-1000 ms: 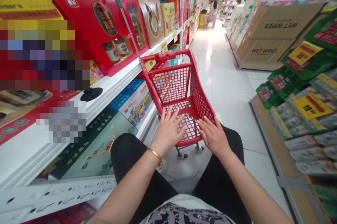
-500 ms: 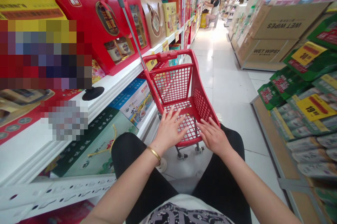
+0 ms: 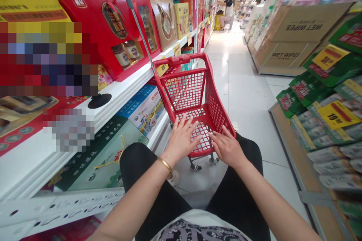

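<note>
Closest to you is your light shirt [image 3: 198, 229] with dark print, and your two arms reach forward from the bottom corners, leaning in toward each other. Your knees are bent and wide apart in black pants [image 3: 138, 158], and a gold bangle [image 3: 164, 165] sits on your left wrist. Your left hand [image 3: 182, 135] is flat, back side up, with its fingers spread and its thumb sticking out toward the right. Your right hand [image 3: 227, 146] is back side up too, its fingers a bit bent and pointing up and left. The two hands are near each other with a gap between them.

The red cart [image 3: 217, 106] is in front of you, between your knees and a little past them. Your hands are over its near end; I can't tell if they touch it. A thin pole [image 3: 138, 26] slants up by its far left corner. On your left is a white shelf [image 3: 132, 69] with red boxes. Far down the aisle, a person [image 3: 227, 11] sits.
</note>
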`<state>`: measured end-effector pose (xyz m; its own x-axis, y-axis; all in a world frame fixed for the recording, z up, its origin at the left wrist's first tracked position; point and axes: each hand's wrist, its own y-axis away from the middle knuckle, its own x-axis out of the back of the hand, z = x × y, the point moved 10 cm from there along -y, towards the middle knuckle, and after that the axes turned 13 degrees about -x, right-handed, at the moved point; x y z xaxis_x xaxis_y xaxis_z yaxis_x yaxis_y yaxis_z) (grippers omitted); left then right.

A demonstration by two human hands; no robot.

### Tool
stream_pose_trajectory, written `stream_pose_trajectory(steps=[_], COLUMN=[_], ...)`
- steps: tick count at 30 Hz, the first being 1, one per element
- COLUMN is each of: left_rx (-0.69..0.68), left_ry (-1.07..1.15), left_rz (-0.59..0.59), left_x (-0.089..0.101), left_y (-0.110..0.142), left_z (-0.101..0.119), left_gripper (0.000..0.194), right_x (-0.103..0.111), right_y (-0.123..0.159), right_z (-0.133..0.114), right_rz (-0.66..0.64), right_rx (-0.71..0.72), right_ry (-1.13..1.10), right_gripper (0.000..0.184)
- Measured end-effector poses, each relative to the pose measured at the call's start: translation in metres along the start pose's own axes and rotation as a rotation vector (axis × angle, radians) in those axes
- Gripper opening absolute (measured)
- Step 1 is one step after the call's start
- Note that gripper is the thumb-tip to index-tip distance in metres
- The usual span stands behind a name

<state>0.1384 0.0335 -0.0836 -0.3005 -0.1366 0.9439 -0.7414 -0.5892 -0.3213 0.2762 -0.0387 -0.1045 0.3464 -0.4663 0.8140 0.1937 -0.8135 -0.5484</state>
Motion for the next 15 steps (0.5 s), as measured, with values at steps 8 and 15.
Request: stream_pose_trajectory(steps=[8,15], left_rx=[-0.015,-0.096], left_ry=[0.035,0.036], left_rz=[0.012,-0.074], left_x=[-0.002,0.005], left_y=[-0.007,0.014], left_z=[0.009,-0.016], left_gripper=[0.059,0.062], right_x=[0.018,0.009], right_y=[0.005,0.009], right_z=[0.047,-0.003], right_rz=[0.062,0.048], right_rx=[0.0,0.003], right_ry=[0.025,0.019], right_gripper=[0.046,0.052])
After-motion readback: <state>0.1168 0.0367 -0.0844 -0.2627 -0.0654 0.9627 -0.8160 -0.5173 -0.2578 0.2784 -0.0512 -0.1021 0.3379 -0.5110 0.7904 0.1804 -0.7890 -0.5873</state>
